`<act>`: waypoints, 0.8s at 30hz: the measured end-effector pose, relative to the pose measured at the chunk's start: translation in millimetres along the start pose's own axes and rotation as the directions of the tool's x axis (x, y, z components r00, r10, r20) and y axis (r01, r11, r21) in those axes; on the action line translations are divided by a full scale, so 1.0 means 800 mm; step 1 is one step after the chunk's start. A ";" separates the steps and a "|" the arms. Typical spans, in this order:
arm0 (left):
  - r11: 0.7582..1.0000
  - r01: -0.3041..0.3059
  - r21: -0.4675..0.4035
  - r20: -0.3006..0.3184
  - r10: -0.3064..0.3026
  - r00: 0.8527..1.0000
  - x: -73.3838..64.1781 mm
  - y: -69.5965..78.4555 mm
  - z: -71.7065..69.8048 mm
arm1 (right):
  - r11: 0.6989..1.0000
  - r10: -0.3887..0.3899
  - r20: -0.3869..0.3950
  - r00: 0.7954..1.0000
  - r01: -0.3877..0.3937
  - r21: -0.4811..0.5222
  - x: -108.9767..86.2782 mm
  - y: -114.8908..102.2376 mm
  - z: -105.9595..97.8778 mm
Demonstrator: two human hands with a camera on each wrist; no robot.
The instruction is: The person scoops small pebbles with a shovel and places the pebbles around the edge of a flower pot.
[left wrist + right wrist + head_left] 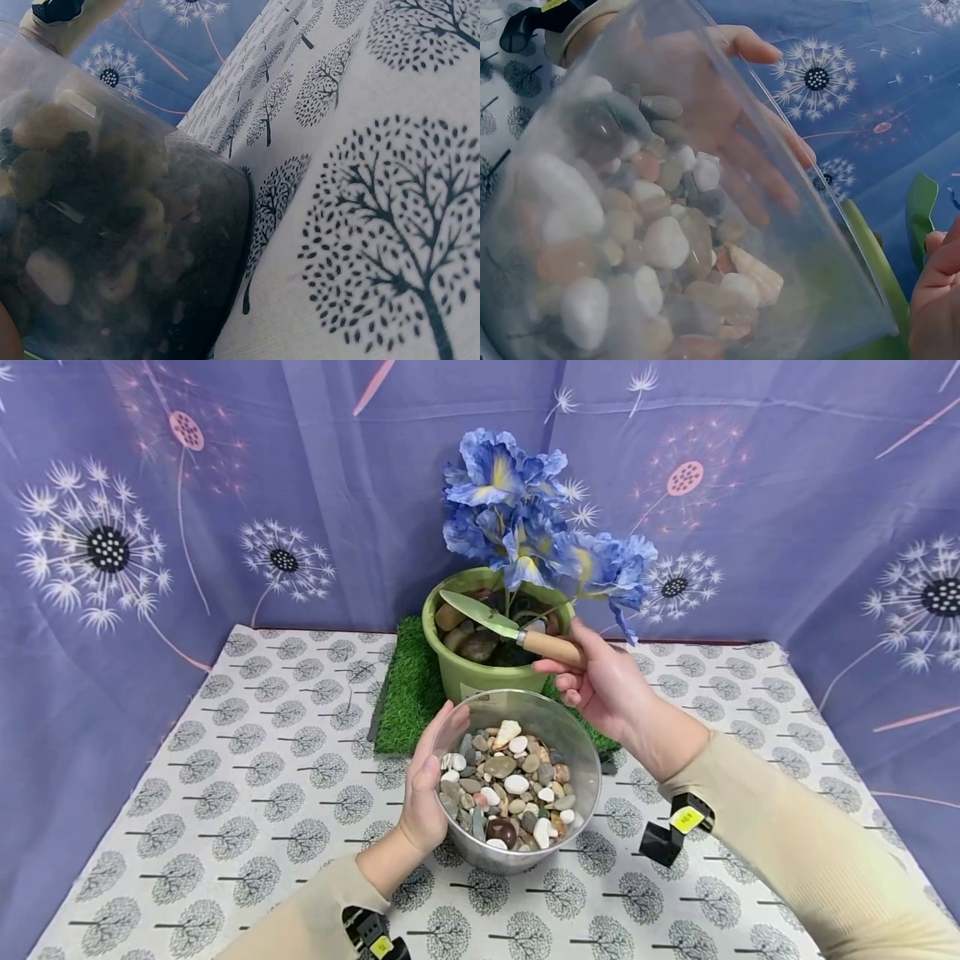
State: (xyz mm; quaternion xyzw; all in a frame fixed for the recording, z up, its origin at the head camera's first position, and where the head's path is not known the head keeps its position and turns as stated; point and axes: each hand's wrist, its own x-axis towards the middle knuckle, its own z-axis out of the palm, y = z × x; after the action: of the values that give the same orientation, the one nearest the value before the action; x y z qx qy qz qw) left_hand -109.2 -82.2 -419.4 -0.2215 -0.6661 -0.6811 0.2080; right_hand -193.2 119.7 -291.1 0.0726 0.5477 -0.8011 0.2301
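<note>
My right hand [617, 692] holds a small trowel by its wooden handle [553, 648]. The trowel's green blade [477, 612] points left over a green flowerpot [480, 679], whose large stones [477, 647] show inside. Blue artificial flowers [491, 477] rise from that pot. In front stands a clear plastic container [588, 777] with pebbles [516, 784] of mixed colours. Against its left side lies my left hand [422, 806], fingers extended along the wall; the right wrist view shows that hand's palm and fingers through the plastic. The left wrist view has the container's wall [202, 217] up close.
Under the flowerpot lies a square of artificial grass [408, 693]. A white cloth [285, 835] printed with trees covers the table. Purple curtains [375, 485] with dandelion prints stand behind and at both sides.
</note>
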 end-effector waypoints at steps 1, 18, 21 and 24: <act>1.000 0.003 0.003 0.000 -0.003 1.000 0.000 0.000 0.000 | 1.000 -0.001 0.001 1.000 0.001 0.001 0.000 0.001 -0.001; 1.000 -0.004 0.012 0.001 0.004 1.000 0.000 -0.002 0.000 | 0.990 0.036 -0.016 0.999 -0.033 0.140 0.001 0.004 -0.012; 1.000 -0.001 0.009 0.002 0.001 1.000 0.000 -0.001 0.000 | 0.989 0.035 -0.013 0.999 -0.033 0.141 0.001 0.005 -0.014; 1.000 0.002 0.003 0.002 -0.002 1.000 0.000 -0.001 0.000 | 0.991 0.037 0.004 0.999 -0.037 0.128 0.000 0.005 -0.016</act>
State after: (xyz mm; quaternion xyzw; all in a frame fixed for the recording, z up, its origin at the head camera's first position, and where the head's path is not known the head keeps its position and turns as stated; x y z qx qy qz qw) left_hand -109.8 -82.0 -420.0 -0.2211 -0.6675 -0.6803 0.2068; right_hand -193.2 129.9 -299.7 0.0967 0.4935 -0.8304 0.2401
